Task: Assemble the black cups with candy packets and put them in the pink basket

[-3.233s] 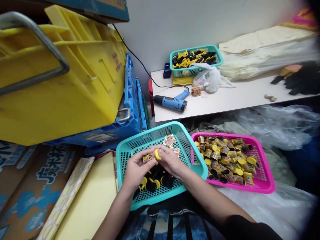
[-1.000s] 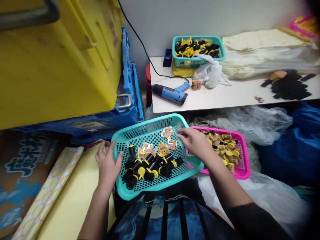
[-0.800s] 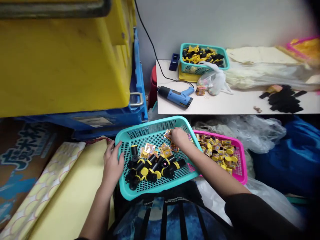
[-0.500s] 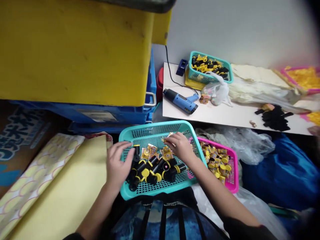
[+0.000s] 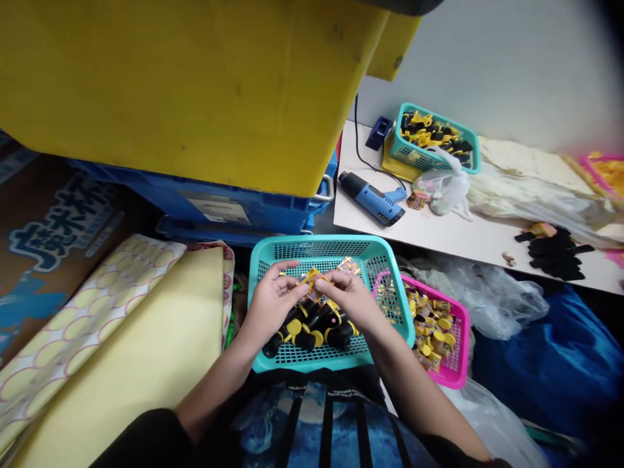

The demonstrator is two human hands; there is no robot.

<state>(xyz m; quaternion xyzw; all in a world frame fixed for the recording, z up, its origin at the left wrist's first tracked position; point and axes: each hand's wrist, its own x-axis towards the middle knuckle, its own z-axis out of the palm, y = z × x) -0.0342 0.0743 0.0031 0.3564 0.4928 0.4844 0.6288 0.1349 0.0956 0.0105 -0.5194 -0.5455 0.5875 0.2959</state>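
My left hand (image 5: pixel 274 300) and my right hand (image 5: pixel 351 300) meet over a turquoise mesh basket (image 5: pixel 336 242). Between their fingertips they pinch a small yellow printed sleeve (image 5: pixel 311 281), both closed on it. Below the hands, black tubes with yellow caps (image 5: pixel 305 340) lie heaped in the basket, partly covered by my fingers. More printed sleeves (image 5: pixel 349 265) show just behind my right hand. A pink basket (image 5: pixel 463 348) holding several yellow-wrapped pieces with yellow caps (image 5: pixel 429 331) stands against the turquoise one on the right.
On the white table (image 5: pixel 361 218) lie a blue heat gun (image 5: pixel 373 200), a tape dispenser (image 5: pixel 379 132), a turquoise basket of black and yellow parts (image 5: pixel 475 159) and black pieces (image 5: pixel 558 253). Stacked yellow (image 5: pixel 195 91) and blue bins (image 5: pixel 263 205) rise front left. Yellow sheets (image 5: pixel 160 331) lie left.
My hands have come together over the basket; the left moved right to the sleeve that the right holds. The view has shifted, so the surroundings sit further right.
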